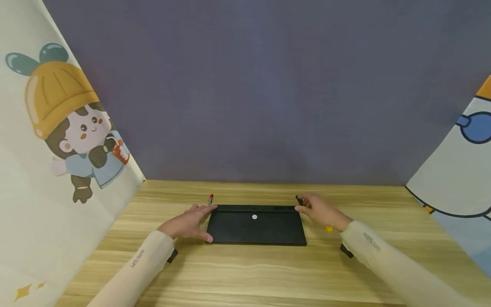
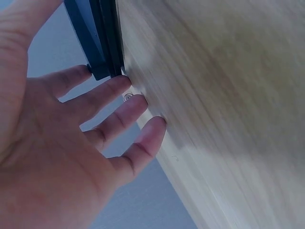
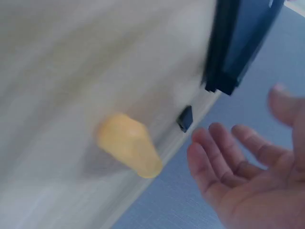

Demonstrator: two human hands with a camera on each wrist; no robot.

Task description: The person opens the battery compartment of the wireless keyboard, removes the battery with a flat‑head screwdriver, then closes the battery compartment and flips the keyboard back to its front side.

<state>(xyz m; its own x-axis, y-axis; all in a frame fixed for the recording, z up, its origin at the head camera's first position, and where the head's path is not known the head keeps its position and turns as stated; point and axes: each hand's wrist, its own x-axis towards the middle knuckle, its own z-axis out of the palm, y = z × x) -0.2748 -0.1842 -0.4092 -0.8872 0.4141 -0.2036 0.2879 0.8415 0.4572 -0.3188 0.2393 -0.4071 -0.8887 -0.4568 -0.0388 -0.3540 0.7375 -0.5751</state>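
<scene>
Left hand (image 1: 190,222), spread wide, touched left side of flat black rectangular panel (image 1: 257,231); right hand (image 1: 318,209), thumb and fingers apart, was near small black piece (image 3: 186,119).

Head cam sits high, looks forward and down, wide over the table (image 1: 238,273). Wrist cams run close, tilted, each facing past its own palm: left hand (image 1: 189,222), right hand (image 1: 319,209). All three share the black panel (image 1: 257,231).
</scene>
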